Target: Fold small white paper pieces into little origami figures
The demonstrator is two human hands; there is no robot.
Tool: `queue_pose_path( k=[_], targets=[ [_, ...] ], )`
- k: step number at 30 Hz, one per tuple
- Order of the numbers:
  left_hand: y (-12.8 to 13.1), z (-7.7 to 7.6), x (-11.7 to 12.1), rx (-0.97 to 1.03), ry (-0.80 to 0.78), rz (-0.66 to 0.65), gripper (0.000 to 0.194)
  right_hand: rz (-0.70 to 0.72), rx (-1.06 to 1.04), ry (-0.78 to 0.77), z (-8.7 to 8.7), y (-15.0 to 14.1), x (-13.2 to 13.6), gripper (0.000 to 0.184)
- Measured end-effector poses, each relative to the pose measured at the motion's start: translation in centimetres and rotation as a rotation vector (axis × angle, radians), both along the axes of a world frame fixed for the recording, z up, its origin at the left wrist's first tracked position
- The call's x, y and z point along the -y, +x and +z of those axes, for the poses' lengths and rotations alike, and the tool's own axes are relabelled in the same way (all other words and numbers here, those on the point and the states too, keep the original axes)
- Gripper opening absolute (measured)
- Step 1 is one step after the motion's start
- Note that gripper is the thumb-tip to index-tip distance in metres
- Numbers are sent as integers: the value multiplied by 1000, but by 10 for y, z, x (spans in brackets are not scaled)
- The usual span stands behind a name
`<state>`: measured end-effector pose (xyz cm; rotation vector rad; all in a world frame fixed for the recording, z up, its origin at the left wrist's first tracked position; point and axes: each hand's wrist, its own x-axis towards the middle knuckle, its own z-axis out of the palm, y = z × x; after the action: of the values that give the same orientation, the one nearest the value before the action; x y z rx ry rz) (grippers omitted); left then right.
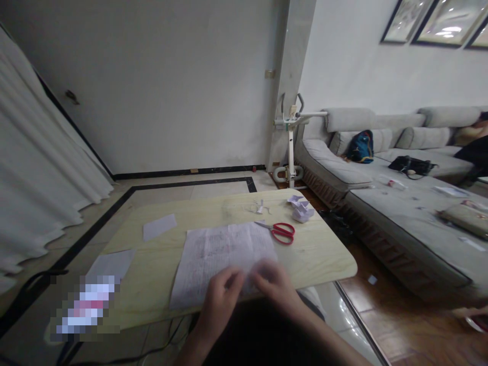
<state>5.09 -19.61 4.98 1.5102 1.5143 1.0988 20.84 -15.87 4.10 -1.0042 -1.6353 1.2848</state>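
A large creased sheet of paper (217, 254) covered in print lies flat near the table's front edge. My left hand (224, 290) is over the sheet's near part, fingers curled and thumb drawn in. Close to its right, my right hand (274, 282) is also curled, its fingertips facing the left ones and blurred. Whatever may be pinched between the fingers is hidden or too small to make out. Red-handled scissors (282, 233) lie beyond the right hand, blades slightly apart, the tips touching the sheet's far right corner.
Folded paper pieces (301, 209) sit at the table's far right, with thin paper scraps (260, 207) beside them. Two small sheets lie left, a far one (159, 227) and a nearer one (110, 264). A pixelated patch covers the near left corner. A grey sofa (404, 218) stands right.
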Motion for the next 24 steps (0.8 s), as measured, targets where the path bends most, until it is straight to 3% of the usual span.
queue_pose_path(
  k=[7,16,21,24],
  targets=[
    [0,-6,0,-27,-1,-84,34,43,-21,-48,-2,1,-3,15],
    [1,-14,-3,41,-125,-43,28,-64,-127,-96,-2,-1,-4,23],
    [0,-20,-3,97,-141,-69,32,8,-70,-67,-3,3,-6,23],
    [0,-23,-4,171,-133,-23,31,-27,-51,-72,-3,4,-8,26]
  ],
)
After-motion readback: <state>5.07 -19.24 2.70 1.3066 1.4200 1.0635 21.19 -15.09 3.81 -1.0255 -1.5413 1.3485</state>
